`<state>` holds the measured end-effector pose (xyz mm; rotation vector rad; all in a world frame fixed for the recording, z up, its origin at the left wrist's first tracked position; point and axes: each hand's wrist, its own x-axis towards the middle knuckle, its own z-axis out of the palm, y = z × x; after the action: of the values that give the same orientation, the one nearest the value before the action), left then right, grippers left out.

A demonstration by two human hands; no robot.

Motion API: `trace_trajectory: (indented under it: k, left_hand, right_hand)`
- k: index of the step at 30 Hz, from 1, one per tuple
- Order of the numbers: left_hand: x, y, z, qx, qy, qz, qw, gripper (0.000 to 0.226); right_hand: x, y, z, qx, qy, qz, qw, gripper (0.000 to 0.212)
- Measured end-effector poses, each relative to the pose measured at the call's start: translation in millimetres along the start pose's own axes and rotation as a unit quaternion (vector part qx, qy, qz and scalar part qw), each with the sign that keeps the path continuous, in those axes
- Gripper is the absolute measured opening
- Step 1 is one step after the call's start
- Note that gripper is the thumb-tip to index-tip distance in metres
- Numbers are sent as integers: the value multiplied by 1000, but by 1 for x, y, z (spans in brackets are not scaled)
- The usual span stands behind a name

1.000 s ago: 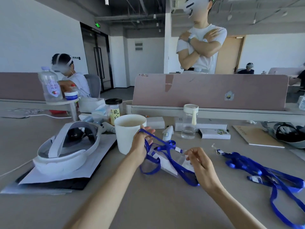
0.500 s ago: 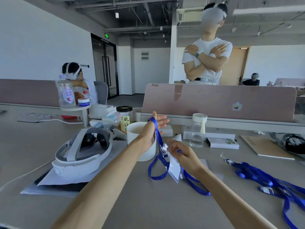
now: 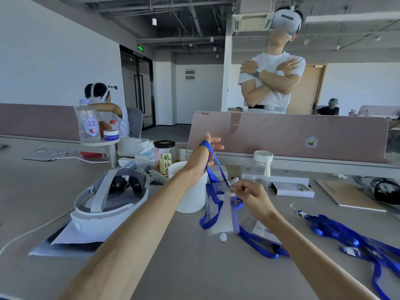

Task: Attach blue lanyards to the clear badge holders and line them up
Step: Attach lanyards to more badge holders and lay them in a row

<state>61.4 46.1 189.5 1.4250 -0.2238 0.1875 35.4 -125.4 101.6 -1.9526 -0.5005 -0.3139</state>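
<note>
I see the left hand [image 3: 201, 158] raised above the table [image 3: 173, 267], fingers straight and relaxed, with a blue lanyard [image 3: 213, 161] looped over it between thumb and fingers. The strap runs down to its clip [image 3: 227, 183], which the right hand [image 3: 251, 197] pinches with curled fingertips. A clear badge holder [image 3: 223, 215] hangs below the clip, just beside a white cup [image 3: 190, 198]; I cannot tell whether its blurred lower edge touches the table. A second lanyard [image 3: 257, 245] lies under the right wrist, and a pile of lanyards [image 3: 355, 241] lies further right. A white headset [image 3: 108, 200] sits at the left.
</note>
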Motion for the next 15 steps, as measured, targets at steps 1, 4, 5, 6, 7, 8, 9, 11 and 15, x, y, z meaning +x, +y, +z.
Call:
trace_trajectory:
  k: [1, 4, 5, 6, 7, 8, 9, 11, 15]
  left_hand:
    - [1, -3, -1, 22, 3, 4, 1000, 44]
    - [4, -12, -3, 93, 21, 26, 995, 47]
    - [5, -14, -4, 107, 30, 38, 993, 47]
    - [5, -16, -5, 119, 38, 49, 991, 47]
    - [5, -17, -6, 127, 47, 58, 989, 47]
    - [5, -18, -7, 135, 58, 64, 987, 47]
    - [5, -18, -8, 144, 69, 69, 985, 46]
    - [7, -21, -12, 179, 84, 85, 976, 42]
    - [8, -21, -19, 247, 85, 138, 955, 28]
  right_hand:
    - [-1, 1, -3, -3, 8, -5, 1000, 29]
    - [-5, 0, -9, -6, 26, -17, 1000, 24]
    - [-6, 1, -11, -8, 34, -19, 999, 21]
    - [-7, 4, -13, -14, 42, -23, 999, 19]
    - [-7, 7, -14, -25, 52, -27, 998, 18]
    - [-8, 10, -16, -37, 61, -35, 997, 17]
    - [-7, 13, -18, -49, 75, -42, 995, 15]
    - [-6, 17, -21, -78, 111, -62, 989, 14]
    - [-1, 22, -25, -129, 159, -73, 976, 14]
